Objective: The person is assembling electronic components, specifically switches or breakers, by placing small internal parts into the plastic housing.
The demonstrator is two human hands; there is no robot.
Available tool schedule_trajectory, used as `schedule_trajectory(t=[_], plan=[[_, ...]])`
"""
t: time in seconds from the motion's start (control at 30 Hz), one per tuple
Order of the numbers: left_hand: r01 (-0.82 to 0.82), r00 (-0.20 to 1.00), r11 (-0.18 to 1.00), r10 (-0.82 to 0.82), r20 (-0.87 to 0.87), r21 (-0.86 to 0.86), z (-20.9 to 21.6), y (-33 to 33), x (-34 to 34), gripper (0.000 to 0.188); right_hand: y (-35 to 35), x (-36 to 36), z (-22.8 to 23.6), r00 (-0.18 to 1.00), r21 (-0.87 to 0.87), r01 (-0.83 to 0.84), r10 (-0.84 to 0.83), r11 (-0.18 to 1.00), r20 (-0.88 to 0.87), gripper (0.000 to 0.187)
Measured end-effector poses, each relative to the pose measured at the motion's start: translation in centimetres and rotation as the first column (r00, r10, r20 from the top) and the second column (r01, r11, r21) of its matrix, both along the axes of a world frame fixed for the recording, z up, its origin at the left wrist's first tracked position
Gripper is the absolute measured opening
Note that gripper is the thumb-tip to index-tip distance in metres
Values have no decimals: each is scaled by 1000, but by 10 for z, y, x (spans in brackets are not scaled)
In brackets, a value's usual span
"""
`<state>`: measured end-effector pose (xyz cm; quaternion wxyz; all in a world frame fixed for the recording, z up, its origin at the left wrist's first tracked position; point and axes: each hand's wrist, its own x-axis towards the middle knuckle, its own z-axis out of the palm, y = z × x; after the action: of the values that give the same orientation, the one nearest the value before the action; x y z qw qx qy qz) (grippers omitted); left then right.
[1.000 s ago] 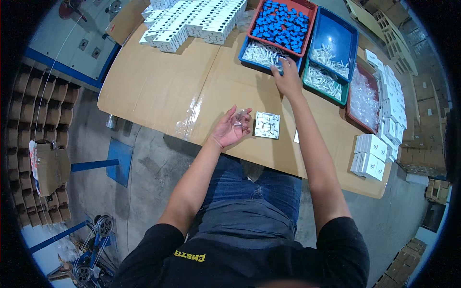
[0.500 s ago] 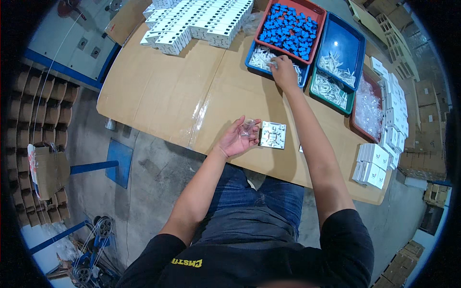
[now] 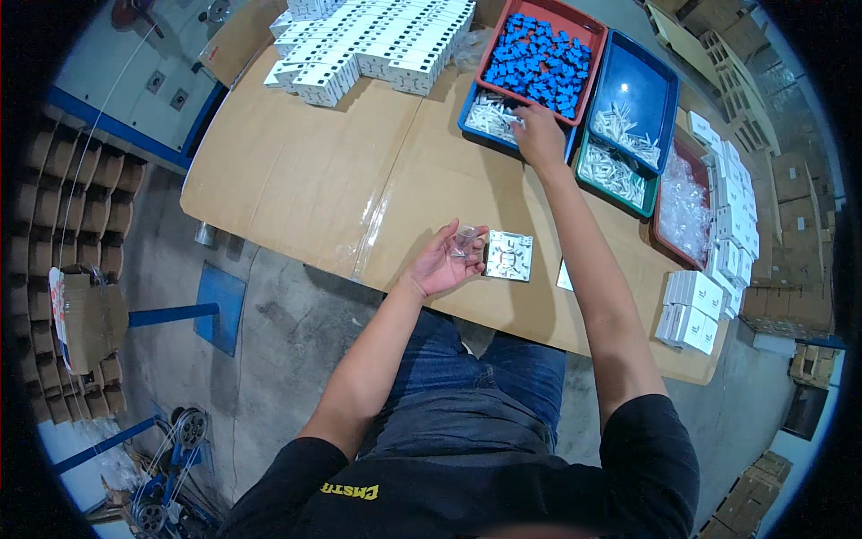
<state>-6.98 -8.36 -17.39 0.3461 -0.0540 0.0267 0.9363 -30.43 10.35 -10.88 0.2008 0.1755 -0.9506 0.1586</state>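
Note:
My left hand (image 3: 442, 264) is palm up near the front edge of the table, its fingers curled around a small clear plastic piece (image 3: 464, 242). Just right of those fingertips, a square white plate (image 3: 509, 256) with moulded details lies flat on the cardboard. My right hand (image 3: 540, 136) reaches forward to a blue tray of small white plastic parts (image 3: 489, 117). Its fingers are bent together over the parts, and whatever they pinch is too small to make out. Partly behind my right forearm, another white piece (image 3: 565, 277) shows on the table.
A red tray of blue parts (image 3: 541, 63) overlaps the back of the white-parts tray. Further right are a blue tray (image 3: 636, 85), a green tray (image 3: 613, 171) and a red tray of clear pieces (image 3: 684, 202). White units stand in rows (image 3: 373, 45) at the back and in stacks (image 3: 690, 310) at right.
My right hand has shifted slightly right and back toward me over the tray, its fingers drawn closer together. My left hand keeps the clear piece in nearly the same spot.

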Motion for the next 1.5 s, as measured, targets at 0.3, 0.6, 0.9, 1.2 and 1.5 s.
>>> schedule_trajectory(t=[0.3,0.6,0.9,1.2,1.5], plan=[[2,1000,1000,-2,22,-31,3,3,0,57,-17,-19,-12,967,-25,-165,167,986,194,20],[-8,1000,999,9,19,-53,5,3,1,57,-3,-27,-15,978,-371,-85,148,925,145,21],[-6,1000,995,5,-15,-96,2,1,-3,56,10,-40,-13,949,-671,138,96,729,299,21],[9,998,997,-14,-68,-78,1,3,-1,57,29,-18,17,886,-938,218,349,269,306,25],[-134,983,982,115,-144,-136,-4,5,14,59,31,99,91,815,-985,173,563,-9,138,24]])
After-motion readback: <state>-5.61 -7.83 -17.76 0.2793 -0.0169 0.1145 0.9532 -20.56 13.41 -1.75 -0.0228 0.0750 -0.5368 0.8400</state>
